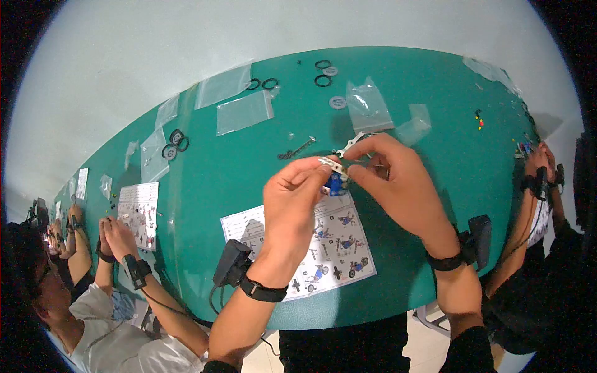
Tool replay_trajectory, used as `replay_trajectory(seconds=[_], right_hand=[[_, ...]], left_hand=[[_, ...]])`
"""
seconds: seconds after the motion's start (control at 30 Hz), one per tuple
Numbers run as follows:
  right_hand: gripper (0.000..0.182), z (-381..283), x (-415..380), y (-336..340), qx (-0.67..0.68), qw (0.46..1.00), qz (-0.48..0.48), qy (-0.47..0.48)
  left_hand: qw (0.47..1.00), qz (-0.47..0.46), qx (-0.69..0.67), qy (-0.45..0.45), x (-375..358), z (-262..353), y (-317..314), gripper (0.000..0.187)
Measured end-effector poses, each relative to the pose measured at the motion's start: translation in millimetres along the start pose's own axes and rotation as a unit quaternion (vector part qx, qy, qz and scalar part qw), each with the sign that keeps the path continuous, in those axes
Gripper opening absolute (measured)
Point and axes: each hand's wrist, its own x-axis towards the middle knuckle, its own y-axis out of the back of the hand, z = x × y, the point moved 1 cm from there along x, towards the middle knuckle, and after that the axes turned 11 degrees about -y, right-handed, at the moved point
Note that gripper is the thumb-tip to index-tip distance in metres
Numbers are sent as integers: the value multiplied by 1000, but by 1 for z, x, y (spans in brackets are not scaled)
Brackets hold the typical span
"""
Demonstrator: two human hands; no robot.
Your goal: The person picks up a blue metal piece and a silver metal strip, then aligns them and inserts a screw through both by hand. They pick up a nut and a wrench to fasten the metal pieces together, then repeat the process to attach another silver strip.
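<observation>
Over the twelve-o'clock edge of the printed sheet [343, 252] | white strip [336, 166], blue part [336, 184] beneath, pinched by left hand [290, 206] | right hand [401, 186] at three o'clock, grip cannot be told | strip could be dropped if pushed unevenly.

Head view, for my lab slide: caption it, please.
Left hand and right hand handle a white piece above a printed sheet on a green table.

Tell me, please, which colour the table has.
The table is green, seen best in the head view.
</observation>
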Motion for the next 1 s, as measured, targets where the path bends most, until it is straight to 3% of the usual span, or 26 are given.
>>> replay_trajectory(seconds=[0.1,0.2,0.3,0.47,0.6,0.7,0.8,0.9,1.0], right_hand=[[17,14,7,7,-58,997,-4,58],[18,9,4,2,7,1000,-11,-2],[18,27,11,-4,20,997,2,78],[18,24,12,6,-93,993,36,64],[11,27,11,9,-253,960,63,104],[9,25,11,11,-285,949,40,126],[9,20,13,17,-215,969,55,112],[10,-6,8,21,-66,997,35,-36],[8,-8,2,7,-102,984,105,97]], left_hand=[[1000,8,21,-21,5,2,9,13],[999,12,30,-36,8,0,11,13],[999,28,41,-22,10,-2,14,15],[999,40,0,-30,12,-2,13,16],[997,24,44,-60,12,-4,13,15],[995,18,74,-71,12,-1,12,16],[994,15,80,-70,11,2,13,17],[993,17,87,-75,11,2,13,17],[992,13,95,-84,10,2,11,15]])
